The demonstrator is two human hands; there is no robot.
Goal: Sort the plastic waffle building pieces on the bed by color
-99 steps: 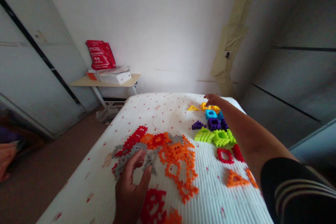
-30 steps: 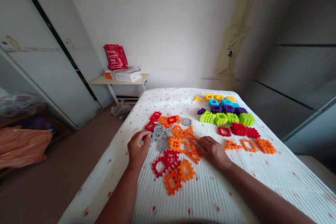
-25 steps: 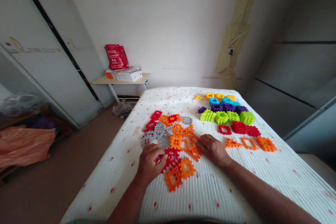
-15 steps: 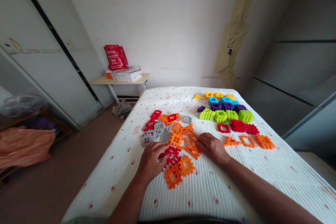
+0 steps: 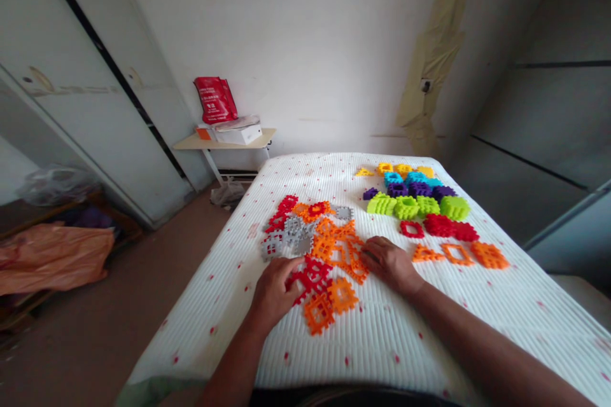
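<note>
A pile of flat, notched plastic building pieces lies on the bed between my hands. My left hand [image 5: 277, 289] is at its near left side, thumb and forefinger apart, against the red pieces [image 5: 315, 275]. My right hand [image 5: 392, 265] rests on the sheet at the right edge, its bent fingertips at the orange pieces [image 5: 337, 248]; it is open and lifts nothing. Grey pieces [image 5: 298, 229] lie beyond my left hand. Two orange squares, one a frame [image 5: 319, 313] and one fuller square [image 5: 342, 294], lie nearest me.
Sorted rows stand at the right: yellow [image 5: 403, 169], blue [image 5: 415, 178], purple [image 5: 420, 189], green [image 5: 407, 207], red [image 5: 439, 225] and orange pieces [image 5: 489, 255]. They rest on a white ribbed bed cover [image 5: 229, 318]. A small table [image 5: 191, 142] with a red bag [image 5: 214, 100] stands beyond the bed.
The view has shifted slightly, moving everything a little right and up. My left thumb and forefinger have shifted a little around the red pieces; my right hand stays by the orange ones.
</note>
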